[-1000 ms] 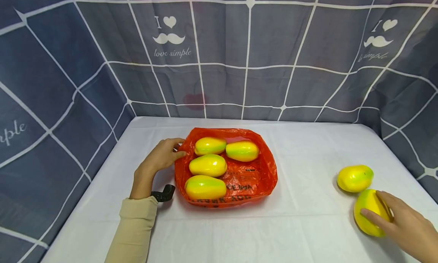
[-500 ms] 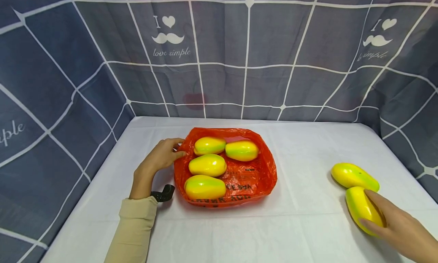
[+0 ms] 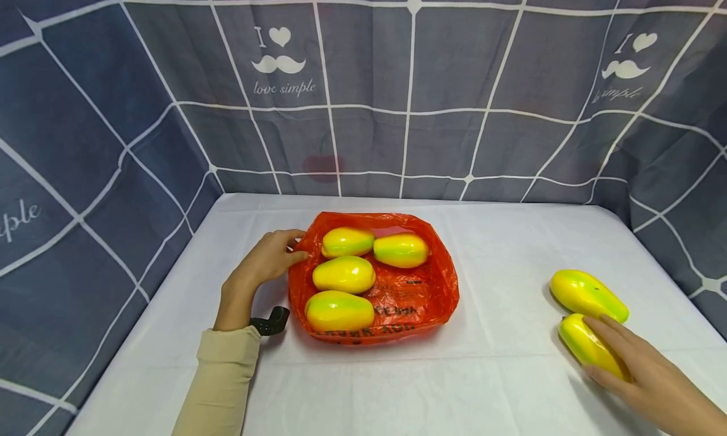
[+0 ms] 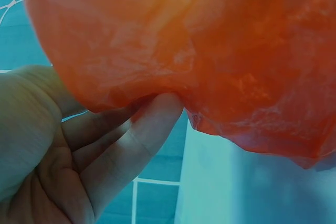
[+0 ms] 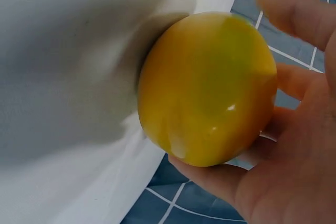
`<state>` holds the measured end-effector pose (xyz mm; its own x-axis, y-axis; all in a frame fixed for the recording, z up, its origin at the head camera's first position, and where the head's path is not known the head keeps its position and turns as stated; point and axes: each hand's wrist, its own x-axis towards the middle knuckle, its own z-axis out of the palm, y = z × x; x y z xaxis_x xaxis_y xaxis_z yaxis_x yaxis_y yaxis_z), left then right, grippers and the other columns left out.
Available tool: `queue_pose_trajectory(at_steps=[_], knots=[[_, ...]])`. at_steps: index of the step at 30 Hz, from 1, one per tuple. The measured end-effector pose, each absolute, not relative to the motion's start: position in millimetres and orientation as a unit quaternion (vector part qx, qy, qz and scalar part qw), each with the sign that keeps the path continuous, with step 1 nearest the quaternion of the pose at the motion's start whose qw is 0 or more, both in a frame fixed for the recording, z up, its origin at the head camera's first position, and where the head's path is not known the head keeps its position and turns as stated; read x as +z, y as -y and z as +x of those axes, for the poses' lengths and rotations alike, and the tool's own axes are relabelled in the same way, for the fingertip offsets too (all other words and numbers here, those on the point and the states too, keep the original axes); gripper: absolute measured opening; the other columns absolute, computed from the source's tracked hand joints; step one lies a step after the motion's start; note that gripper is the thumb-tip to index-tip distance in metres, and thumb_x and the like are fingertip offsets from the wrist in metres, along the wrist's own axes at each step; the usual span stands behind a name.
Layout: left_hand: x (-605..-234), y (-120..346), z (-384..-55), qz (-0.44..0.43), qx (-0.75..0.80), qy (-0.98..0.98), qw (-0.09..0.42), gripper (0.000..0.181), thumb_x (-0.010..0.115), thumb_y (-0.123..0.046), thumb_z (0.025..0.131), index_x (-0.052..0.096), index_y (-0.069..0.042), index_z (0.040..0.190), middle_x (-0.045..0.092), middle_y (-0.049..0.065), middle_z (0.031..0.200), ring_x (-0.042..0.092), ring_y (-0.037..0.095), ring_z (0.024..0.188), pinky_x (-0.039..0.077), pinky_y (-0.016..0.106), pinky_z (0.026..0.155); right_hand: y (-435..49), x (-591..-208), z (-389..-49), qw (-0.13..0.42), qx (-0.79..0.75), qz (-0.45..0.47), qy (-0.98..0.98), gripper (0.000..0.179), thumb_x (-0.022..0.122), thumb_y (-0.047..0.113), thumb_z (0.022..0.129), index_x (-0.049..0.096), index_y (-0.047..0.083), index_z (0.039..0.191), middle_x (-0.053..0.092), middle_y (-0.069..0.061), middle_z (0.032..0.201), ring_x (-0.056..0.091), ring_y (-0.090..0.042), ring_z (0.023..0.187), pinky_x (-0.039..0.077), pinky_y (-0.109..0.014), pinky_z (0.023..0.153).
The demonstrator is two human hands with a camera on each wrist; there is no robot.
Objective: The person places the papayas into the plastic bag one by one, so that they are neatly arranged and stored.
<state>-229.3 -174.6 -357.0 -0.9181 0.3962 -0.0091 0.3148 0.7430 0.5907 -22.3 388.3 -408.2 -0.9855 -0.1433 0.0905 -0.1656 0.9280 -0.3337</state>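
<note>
A red plastic bag lies spread wide on the white table, with several glossy yellow-green papayas inside. At its left rim, my left hand pinches the film; the left wrist view has the left hand's fingers against the bag's edge. Far right, my right hand curls round another papaya, thumb on the near side. Up close, this papaya sits between my fingers, its rounded end toward the camera. One more papaya lies just behind the held one.
A black wrist device sticks out from my left wrist, near the bag's lower left side. Grey curtains with white grid lines stand behind and beside the white tablecloth.
The right-hand papaya has turned and shifted slightly left, the right hand moving with it. The papaya behind has swung to lie diagonally. My left hand and the bag keep their places.
</note>
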Motion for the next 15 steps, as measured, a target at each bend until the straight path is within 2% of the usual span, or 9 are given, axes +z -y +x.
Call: queue_pose_trajectory(at_steps=[1, 4, 6, 7, 10, 15], knots=[[-357.2, 174.7, -229.3, 0.19, 0.302, -0.932, 0.068, 0.038, 0.066, -0.014, 0.095, 0.06, 0.001, 0.13, 0.067, 0.018, 0.114, 0.064, 0.032, 0.099, 0.055, 0.043, 0.085, -387.6, -409.0, -21.8, 0.041, 0.169, 0.082, 0.981, 0.072, 0.077, 0.014, 0.085, 0.039, -0.005, 0.144, 0.044, -0.035, 0.134, 0.042, -0.055, 0.115, 0.009, -0.055, 0.117], [-357.7, 174.8, -229.0, 0.19, 0.302, -0.932, 0.068, 0.038, 0.066, -0.014, 0.095, 0.061, 0.001, 0.13, 0.067, 0.018, 0.114, 0.064, 0.032, 0.099, 0.055, 0.043, 0.085, -385.9, -407.1, -23.6, 0.027, 0.153, 0.064, 0.986, 0.071, 0.076, 0.02, 0.087, 0.04, -0.006, 0.142, 0.048, -0.034, 0.13, 0.046, -0.053, 0.112, 0.024, -0.058, 0.111], [-357.7, 174.9, -228.7, 0.19, 0.302, -0.932, 0.066, 0.038, 0.066, -0.013, 0.095, 0.061, 0.001, 0.13, 0.067, 0.018, 0.113, 0.064, 0.032, 0.099, 0.055, 0.043, 0.085, -385.4, -405.0, -25.4, -0.002, 0.15, 0.042, 0.988, 0.074, 0.076, 0.025, 0.088, 0.037, -0.009, 0.141, 0.047, -0.036, 0.128, 0.047, -0.054, 0.11, 0.035, -0.071, 0.09], [-357.7, 175.0, -228.6, 0.192, 0.302, -0.931, 0.066, 0.038, 0.066, -0.013, 0.095, 0.061, 0.001, 0.13, 0.067, 0.018, 0.113, 0.064, 0.033, 0.098, 0.055, 0.043, 0.085, -385.3, -403.8, -26.6, -0.015, 0.145, 0.031, 0.989, 0.078, 0.076, 0.029, 0.088, 0.035, -0.011, 0.141, 0.047, -0.037, 0.127, 0.048, -0.054, 0.109, 0.037, -0.07, 0.087], [-357.3, 175.0, -228.5, 0.192, 0.304, -0.931, 0.064, 0.038, 0.066, -0.013, 0.095, 0.061, 0.001, 0.129, 0.067, 0.018, 0.113, 0.064, 0.032, 0.098, 0.055, 0.043, 0.084, -385.2, -401.9, -28.8, -0.042, 0.134, 0.006, 0.99, 0.087, 0.076, 0.037, 0.086, 0.032, -0.014, 0.141, 0.047, -0.037, 0.125, 0.05, -0.054, 0.106, 0.039, -0.07, 0.085], [-357.3, 175.2, -228.7, 0.191, 0.307, -0.93, 0.065, 0.037, 0.066, -0.013, 0.095, 0.061, 0.0, 0.129, 0.067, 0.017, 0.113, 0.064, 0.032, 0.098, 0.056, 0.042, 0.083, -385.5, -401.5, -30.9, -0.05, 0.13, -0.003, 0.99, 0.087, 0.077, 0.043, 0.084, 0.038, -0.013, 0.138, 0.049, -0.038, 0.124, 0.051, -0.054, 0.106, 0.039, -0.071, 0.085]])
